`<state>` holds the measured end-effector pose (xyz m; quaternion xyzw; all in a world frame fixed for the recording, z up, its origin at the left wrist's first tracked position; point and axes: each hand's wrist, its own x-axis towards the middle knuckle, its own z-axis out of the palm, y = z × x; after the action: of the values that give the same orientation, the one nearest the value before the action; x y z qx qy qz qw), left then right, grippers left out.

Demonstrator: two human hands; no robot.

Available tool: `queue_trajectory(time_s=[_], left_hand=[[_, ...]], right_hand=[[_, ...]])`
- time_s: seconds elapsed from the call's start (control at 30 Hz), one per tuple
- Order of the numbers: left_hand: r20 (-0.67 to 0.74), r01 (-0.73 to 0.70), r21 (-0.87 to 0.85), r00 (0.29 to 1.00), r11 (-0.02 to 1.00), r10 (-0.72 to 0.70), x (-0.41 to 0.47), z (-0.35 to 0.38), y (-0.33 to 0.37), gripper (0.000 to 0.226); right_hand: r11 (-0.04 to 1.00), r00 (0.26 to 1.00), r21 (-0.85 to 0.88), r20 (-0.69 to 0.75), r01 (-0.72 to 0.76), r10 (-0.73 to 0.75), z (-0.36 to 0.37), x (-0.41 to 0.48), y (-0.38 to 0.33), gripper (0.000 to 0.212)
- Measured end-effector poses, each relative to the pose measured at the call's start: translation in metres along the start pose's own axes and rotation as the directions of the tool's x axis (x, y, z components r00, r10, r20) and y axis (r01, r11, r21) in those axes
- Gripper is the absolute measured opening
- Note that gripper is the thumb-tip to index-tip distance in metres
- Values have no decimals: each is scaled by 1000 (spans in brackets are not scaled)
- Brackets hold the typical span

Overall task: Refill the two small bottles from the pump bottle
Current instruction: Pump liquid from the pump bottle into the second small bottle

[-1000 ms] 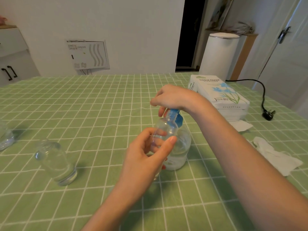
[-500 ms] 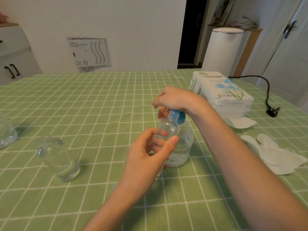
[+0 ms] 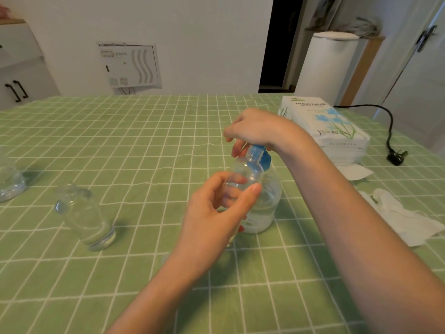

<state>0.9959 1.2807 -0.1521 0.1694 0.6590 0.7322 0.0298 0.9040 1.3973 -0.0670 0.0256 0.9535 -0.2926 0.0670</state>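
Note:
My left hand [image 3: 212, 213] grips a small clear bottle [image 3: 248, 172] and holds it upright, its open neck right beside the blue pump head [image 3: 263, 157]. The clear pump bottle [image 3: 267, 203] stands on the green checked cloth behind it, holding some clear liquid. My right hand [image 3: 255, 128] rests on top of the blue pump, fingers curled down over it. A second small clear bottle [image 3: 84, 215] stands by itself at the left, with no cap on.
A clear object [image 3: 9, 182] lies at the far left edge. A white tissue pack [image 3: 330, 126] sits at the back right, crumpled tissue [image 3: 409, 218] at the right, and a black plug [image 3: 396, 157] with its cord beyond.
Both hands and the bottles have held nearly the same pose; only the view has shifted slightly.

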Motion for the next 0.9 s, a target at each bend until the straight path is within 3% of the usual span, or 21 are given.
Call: queue_trajectory(time_s=[0.3, 0.53, 0.9], left_hand=[[-9, 31, -10, 999, 999, -31, -1, 0, -4, 28], [-8, -1, 5, 1000, 1000, 1, 2, 0, -2, 26], [10, 4, -8, 1000, 1000, -4, -1, -1, -4, 33]], right_hand=[[1000, 999, -7, 32, -16, 16, 6, 0, 3, 28], [995, 988, -56, -124, 80, -87, 1, -1, -3, 39], [1000, 1000, -12, 17, 7, -7, 5, 3, 4, 34]])
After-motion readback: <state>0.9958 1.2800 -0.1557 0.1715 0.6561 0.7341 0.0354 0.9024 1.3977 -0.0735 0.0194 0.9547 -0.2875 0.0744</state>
